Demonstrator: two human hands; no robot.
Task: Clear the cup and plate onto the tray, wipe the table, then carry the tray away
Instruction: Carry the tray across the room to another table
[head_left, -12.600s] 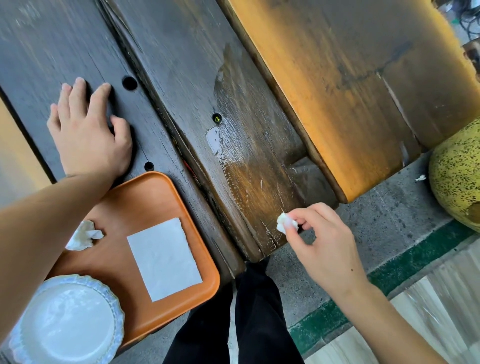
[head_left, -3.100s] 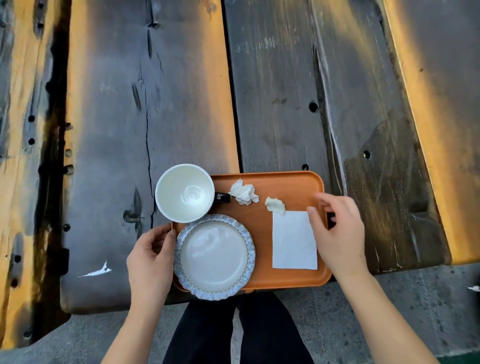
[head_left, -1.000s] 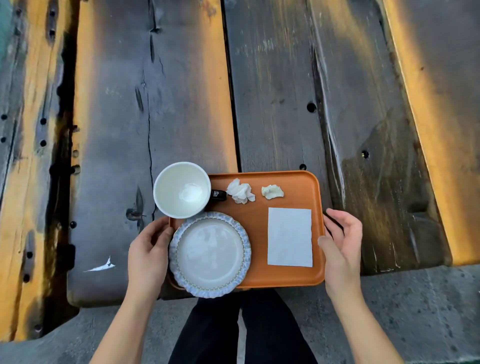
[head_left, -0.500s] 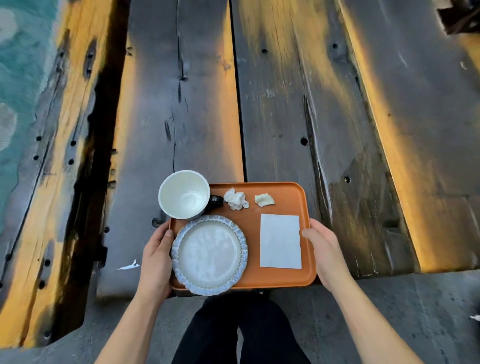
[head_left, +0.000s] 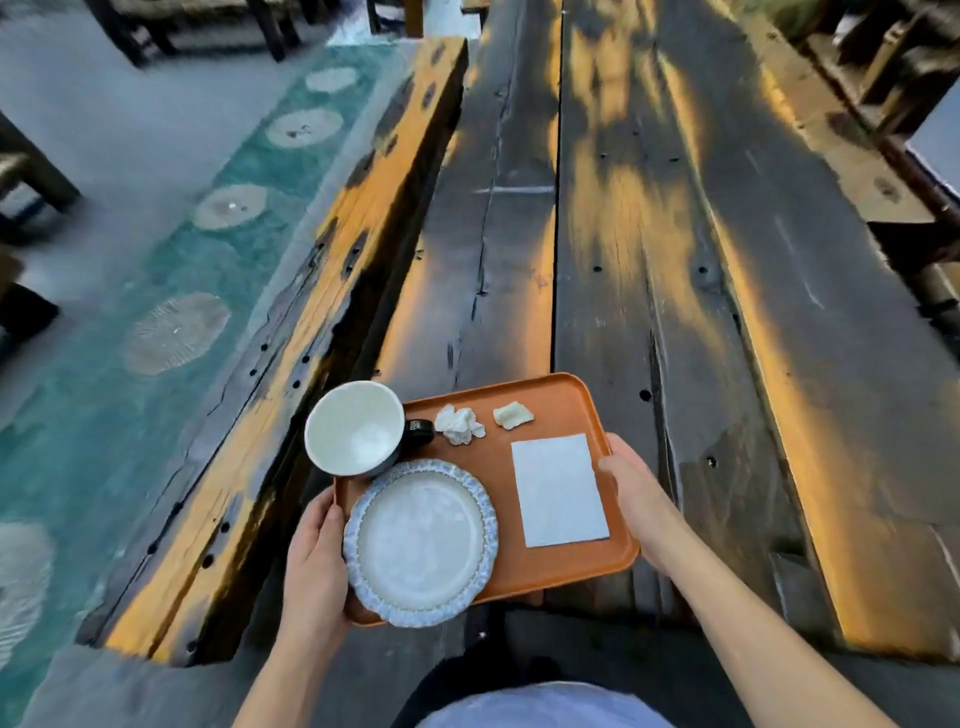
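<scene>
The orange tray (head_left: 563, 408) hangs above the near end of the long wooden table (head_left: 675, 260). My left hand (head_left: 314, 566) grips its left edge and my right hand (head_left: 636, 491) grips its right edge. On the tray stand a white cup (head_left: 353, 426) with a dark outside at the far left and a blue-rimmed white plate (head_left: 421, 540) at the near left. Two crumpled tissues (head_left: 460, 423) lie at the tray's far side, and a flat white napkin (head_left: 558, 488) lies on its right half.
A wooden bench (head_left: 291, 374) runs along the table's left, another bench (head_left: 857, 415) along its right. Left of that lies a green floor strip with round stepping stones (head_left: 176, 332). Dark chairs (head_left: 883, 62) stand at the far right and far left.
Both hands closed on the tray's sides and raised it off the table. My view has tilted up, showing more of the table's length and the floor to the left.
</scene>
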